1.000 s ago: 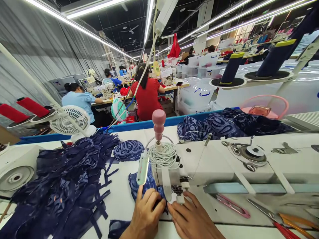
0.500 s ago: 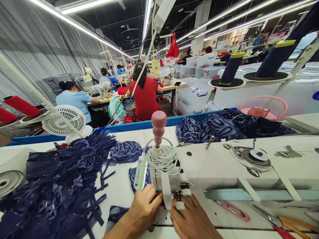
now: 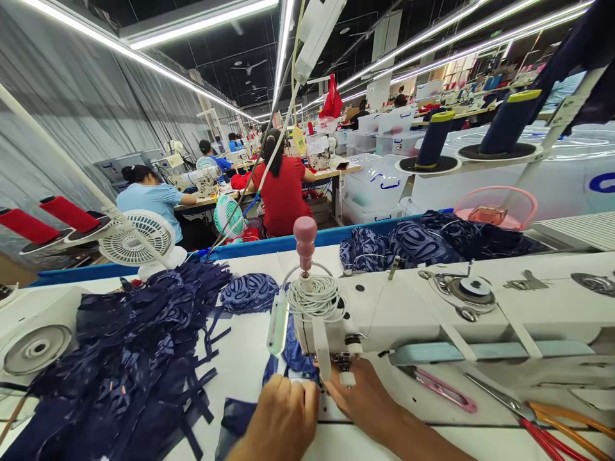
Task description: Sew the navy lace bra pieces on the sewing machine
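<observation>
A navy patterned fabric piece (image 3: 298,353) lies at the left of the sewing machine head (image 3: 375,307), running toward the needle area. My left hand (image 3: 284,413) is closed on its near edge, knuckles up, just in front of the machine. My right hand (image 3: 365,400) reaches in from the right beneath the needle parts. Its fingertips meet at the fabric by the presser foot, partly hidden by the white guard (image 3: 321,349). A pink-handled screwdriver (image 3: 305,243) stands on the machine head inside a coil of pale cord (image 3: 314,298).
A heap of navy fabric pieces with straps (image 3: 129,358) covers the table's left. Patterned cups (image 3: 413,246) lie behind the machine. Orange-and-red-handled scissors (image 3: 523,410) and a pink thread snipper (image 3: 444,387) rest at right. A white fan (image 3: 137,237) and co-workers are beyond.
My left hand has drawn back toward me and its fingers have curled in. My right hand has turned, its forearm now slanting farther right. More patterned fabric shows left of the needle area.
</observation>
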Demonstrator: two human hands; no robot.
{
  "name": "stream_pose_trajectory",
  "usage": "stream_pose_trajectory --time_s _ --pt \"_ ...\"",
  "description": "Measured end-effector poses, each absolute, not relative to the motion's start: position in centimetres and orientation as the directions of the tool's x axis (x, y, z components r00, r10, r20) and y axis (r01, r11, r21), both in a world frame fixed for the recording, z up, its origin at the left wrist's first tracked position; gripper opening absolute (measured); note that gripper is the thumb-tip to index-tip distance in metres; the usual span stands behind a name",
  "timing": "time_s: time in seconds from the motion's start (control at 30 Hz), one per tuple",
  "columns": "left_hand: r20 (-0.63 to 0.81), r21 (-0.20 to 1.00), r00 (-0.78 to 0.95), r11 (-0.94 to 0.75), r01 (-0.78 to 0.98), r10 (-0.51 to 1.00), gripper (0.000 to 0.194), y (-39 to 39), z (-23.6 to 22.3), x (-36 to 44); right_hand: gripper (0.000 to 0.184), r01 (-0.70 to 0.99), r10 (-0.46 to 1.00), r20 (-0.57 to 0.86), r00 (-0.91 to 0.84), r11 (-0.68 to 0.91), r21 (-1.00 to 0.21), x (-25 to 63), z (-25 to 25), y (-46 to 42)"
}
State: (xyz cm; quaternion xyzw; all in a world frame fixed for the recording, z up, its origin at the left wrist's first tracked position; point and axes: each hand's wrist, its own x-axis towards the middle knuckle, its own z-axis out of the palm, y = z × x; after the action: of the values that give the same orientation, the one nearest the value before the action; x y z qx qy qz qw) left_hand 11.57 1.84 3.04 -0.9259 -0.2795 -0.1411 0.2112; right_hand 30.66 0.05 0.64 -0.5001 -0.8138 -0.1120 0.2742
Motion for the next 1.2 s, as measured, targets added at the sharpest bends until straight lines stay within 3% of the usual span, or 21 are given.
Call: stream_pose_trajectory --time_s 0.07,0.13,0.3,0.5,0.67,0.8,0.9,1.03,1.2 --pt "0.400 -0.390 0.686 -0.565 0.727 0.607 0.007 -0.2 1.1 11.6 0.026 0.878 0.744 0.556 -0.371 0.476 -0.052 30.8 0.5 0.0" --pt "0.396 -0.388 0.593 -0.458 0.800 0.701 0.010 -1.5 -0.2 11.6 0.028 0.875 0.733 0.550 -0.401 0.484 -0.007 30.9 0.4 -0.2" --pt "0.408 -0.271 0.536 -0.463 0.844 0.739 0.033 -0.3 -0.7 11.1 0.037 0.865 0.708 0.546 -0.449 0.497 0.067 30.9 0.0 -0.4" --pt "0.428 -0.262 0.442 -0.360 0.895 0.789 0.032 3.3 0.9 9.5 0.034 0.876 0.709 0.560 -0.428 0.477 0.066 31.1 -0.5 -0.2" --pt "0.547 -0.019 0.465 -0.545 0.838 0.696 0.049 2.6 1.9 10.8 0.033 0.886 0.740 0.548 -0.390 0.464 0.005 30.8 -0.2 -0.1" --pt "0.623 0.115 0.501 -0.704 0.700 0.601 0.019 2.6 1.2 12.8 0.036 0.872 0.746 0.537 -0.392 0.488 -0.042 30.8 0.6 0.1" --pt "0.584 0.257 0.485 -0.715 0.650 0.651 0.026 3.1 1.0 13.0 0.035 0.857 0.749 0.524 -0.406 0.511 -0.068 31.6 1.1 0.1" --pt "0.445 0.474 0.467 -0.644 0.601 0.764 0.021 3.5 1.1 12.3 0.028 0.846 0.765 0.488 -0.419 0.525 -0.096 33.0 1.4 -0.5" --pt "0.443 0.485 0.483 -0.655 0.579 0.755 0.024 3.6 0.9 12.1 0.021 0.825 0.758 0.521 -0.393 0.541 -0.164 32.8 1.3 -1.2"
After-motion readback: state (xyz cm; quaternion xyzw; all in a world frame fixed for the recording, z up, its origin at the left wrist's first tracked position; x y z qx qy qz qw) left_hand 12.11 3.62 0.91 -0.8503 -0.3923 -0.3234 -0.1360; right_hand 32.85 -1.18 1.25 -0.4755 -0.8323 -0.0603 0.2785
